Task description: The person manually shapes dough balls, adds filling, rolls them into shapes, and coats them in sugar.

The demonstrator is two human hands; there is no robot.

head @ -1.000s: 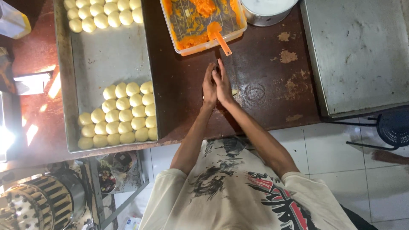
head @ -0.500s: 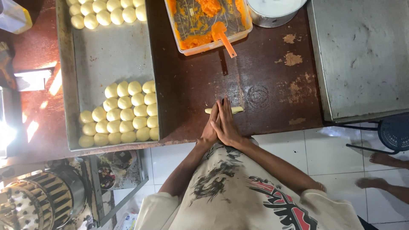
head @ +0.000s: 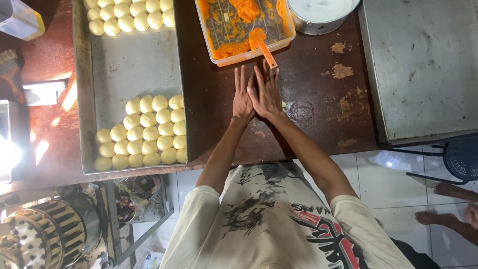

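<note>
Both hands have slid forward from the table edge toward the orange tub (head: 244, 30): the left hand (head: 242, 97) and right hand (head: 266, 92) lie flat, fingers spread, side by side, rolling a dough piece (head: 283, 104) that peeks out beside the right palm on the brown table (head: 308, 124)

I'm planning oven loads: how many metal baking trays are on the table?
2. One tray at the left holds dough balls at its near and far ends; the other tray, at the right, shows no dough. Others may lie outside the frame.
</note>
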